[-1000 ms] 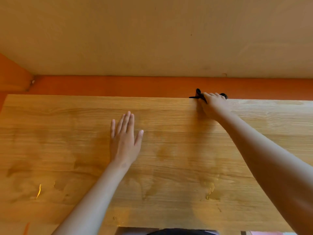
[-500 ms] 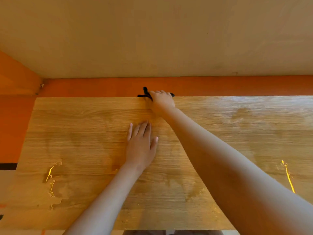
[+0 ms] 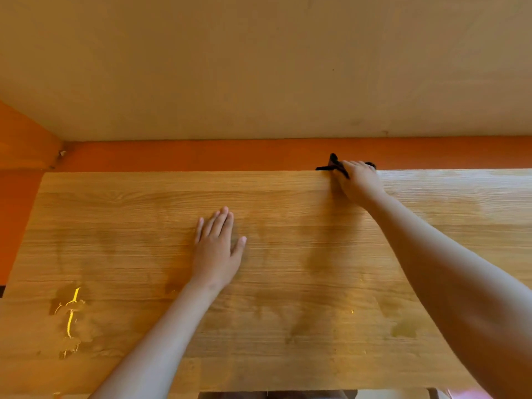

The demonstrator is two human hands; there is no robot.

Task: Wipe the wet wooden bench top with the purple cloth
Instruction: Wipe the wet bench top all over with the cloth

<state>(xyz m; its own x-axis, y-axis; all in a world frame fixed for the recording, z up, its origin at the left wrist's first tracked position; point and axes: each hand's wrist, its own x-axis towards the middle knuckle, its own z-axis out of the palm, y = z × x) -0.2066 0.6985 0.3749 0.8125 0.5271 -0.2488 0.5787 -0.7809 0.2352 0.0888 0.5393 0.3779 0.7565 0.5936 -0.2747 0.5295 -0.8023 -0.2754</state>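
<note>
Purple cloth [image 3: 335,165], dark in this light, sits bunched at the far edge of the table [image 3: 115,211], the right grip [image 3: 358,182] curled round it. Left grip [image 3: 216,249] lies flat, fingers straight, mid-table. Wiping is under way, I judge; damp patches [image 3: 313,254] nearer the person call for strokes drawn back.

The right hand [image 3: 358,184] hides most of the dark cloth [image 3: 335,165].
</note>
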